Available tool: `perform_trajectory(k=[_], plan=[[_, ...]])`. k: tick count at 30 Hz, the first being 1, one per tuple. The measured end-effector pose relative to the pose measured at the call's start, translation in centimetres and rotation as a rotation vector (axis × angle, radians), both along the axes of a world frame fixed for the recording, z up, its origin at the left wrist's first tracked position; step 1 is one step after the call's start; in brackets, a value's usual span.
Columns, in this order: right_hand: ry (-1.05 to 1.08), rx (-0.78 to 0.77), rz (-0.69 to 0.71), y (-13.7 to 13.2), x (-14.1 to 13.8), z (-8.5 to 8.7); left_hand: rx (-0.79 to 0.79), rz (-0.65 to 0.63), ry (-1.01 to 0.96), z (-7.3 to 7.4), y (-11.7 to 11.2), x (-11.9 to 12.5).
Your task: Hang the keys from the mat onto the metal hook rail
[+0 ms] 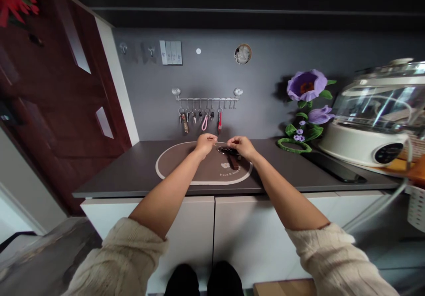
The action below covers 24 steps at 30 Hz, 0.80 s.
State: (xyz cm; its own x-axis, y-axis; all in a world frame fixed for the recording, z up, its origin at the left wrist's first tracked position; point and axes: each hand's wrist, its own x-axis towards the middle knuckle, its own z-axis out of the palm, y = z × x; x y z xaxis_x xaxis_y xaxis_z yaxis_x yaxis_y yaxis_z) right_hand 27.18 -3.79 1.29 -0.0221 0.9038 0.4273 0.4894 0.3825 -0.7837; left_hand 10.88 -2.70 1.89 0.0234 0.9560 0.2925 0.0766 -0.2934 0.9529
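Note:
Above the oval brown mat (175,163) with its pale rim, both of my hands work close together. My left hand (206,145) is closed in a pinch; whatever small thing is at its fingertips is too fine to make out. A bunch of keys (226,150) on a ring spans the gap between the hands, dark and partly blurred. My right hand (243,147) is closed on the keys from the right side. Below that hand, a dark brown key fob (234,162) hangs over or rests on the mat, beside its white printed flower.
A clear hook rail (207,99) on the grey wall carries several keys, with a pink loop (205,122) and a red tag (219,121). Purple fabric flowers (307,86), a black phone (335,167) and a white-based appliance (361,141) stand or lie to the right.

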Motion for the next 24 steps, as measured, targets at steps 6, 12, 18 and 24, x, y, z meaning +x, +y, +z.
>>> perform_trajectory(k=[6,12,18,24], plan=[[-0.197,0.022,-0.061,-0.5,0.3,-0.1,-0.005,-0.017,-0.016,-1.8,0.5,-0.3],[-0.274,0.045,-0.068,-0.9,0.2,0.2,-0.015,-0.023,0.016,-2.0,0.5,-0.6],[-0.348,0.043,-0.053,-0.6,0.2,-0.1,-0.007,-0.051,0.021,-2.0,0.5,-0.6],[-0.418,0.134,-0.012,-0.5,0.0,-0.2,-0.011,-0.057,0.016,-2.0,0.4,-0.7]])
